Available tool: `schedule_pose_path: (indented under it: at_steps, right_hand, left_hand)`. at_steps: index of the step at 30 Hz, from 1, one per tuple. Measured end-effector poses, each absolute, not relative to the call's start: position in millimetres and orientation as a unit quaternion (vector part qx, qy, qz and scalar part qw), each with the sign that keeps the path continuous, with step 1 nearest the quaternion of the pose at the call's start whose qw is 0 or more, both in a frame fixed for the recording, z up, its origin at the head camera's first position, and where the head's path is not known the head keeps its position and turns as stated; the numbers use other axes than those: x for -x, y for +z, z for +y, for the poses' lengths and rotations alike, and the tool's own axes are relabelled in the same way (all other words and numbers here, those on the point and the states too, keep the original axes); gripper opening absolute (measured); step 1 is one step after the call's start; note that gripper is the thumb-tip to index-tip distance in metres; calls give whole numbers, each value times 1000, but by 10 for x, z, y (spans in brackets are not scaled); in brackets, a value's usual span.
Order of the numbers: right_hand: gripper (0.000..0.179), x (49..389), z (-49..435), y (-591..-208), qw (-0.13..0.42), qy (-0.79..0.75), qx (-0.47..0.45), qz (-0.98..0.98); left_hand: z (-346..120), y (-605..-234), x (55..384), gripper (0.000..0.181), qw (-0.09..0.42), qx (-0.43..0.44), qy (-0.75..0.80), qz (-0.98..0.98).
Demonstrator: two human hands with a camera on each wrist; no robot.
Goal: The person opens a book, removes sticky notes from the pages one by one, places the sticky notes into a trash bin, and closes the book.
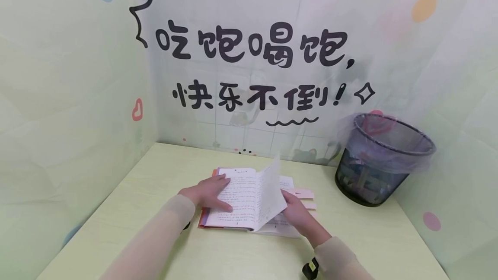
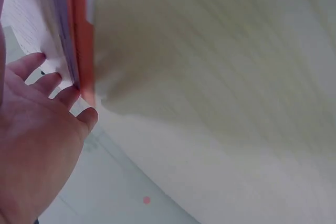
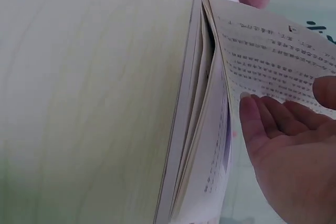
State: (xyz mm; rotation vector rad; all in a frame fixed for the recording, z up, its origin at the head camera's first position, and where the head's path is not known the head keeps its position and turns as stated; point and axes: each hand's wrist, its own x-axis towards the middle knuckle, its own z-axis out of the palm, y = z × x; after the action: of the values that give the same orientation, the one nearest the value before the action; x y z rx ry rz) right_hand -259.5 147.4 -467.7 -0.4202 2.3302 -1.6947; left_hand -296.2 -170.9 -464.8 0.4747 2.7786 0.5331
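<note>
An open book [image 1: 237,193] of printed pages lies on the table, with a purple and orange cover edge at its left. My left hand [image 1: 208,193] rests on its left page with fingers spread. In the left wrist view, the left fingertips [image 2: 50,80] lie along the book's edge. One page [image 1: 270,193] stands raised near the spine. Behind its outer edge is my right hand [image 1: 297,213], fingertips partly hidden by the page. In the right wrist view, my right hand's loosely bent fingers [image 3: 283,116] touch the raised page [image 3: 273,51], the thumb apart from them.
Pale pink tabs [image 1: 307,194] stick out from the book's right side. A dark mesh waste bin [image 1: 373,176] with a clear liner stands at the right on the pale wooden table [image 1: 233,258]. Printed sheeting [image 1: 253,12] encloses the back and sides.
</note>
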Motion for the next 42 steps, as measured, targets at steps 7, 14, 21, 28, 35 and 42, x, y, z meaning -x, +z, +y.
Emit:
schedule_pose_path:
  at_steps: [7, 14, 21, 28, 35, 42]
  right_hand:
    - [59, 2493, 1276, -4691, 108, -446, 201, 865]
    - [70, 2393, 1167, -4708, 123, -347, 268, 890]
    - [65, 2322, 1105, -4732, 106, -265, 303, 909]
    - [58, 2286, 1072, -4700, 102, -244, 303, 916]
    - [55, 2276, 1014, -4677, 97, -212, 303, 924]
    - [55, 2271, 951, -4676, 81, -166, 308, 933]
  left_hand:
    - [-1860, -4654, 2927, 111, 140, -141, 223, 954]
    - [-1954, -4714, 2953, 114, 148, -98, 242, 954]
    - [-2028, -4753, 2974, 104, 135, -119, 226, 957]
    - [-2054, -4734, 2978, 104, 123, -126, 211, 962]
    - [-2104, -4667, 2945, 110, 131, -92, 213, 964]
    - [-2142, -4557, 2969, 100, 127, -97, 211, 964]
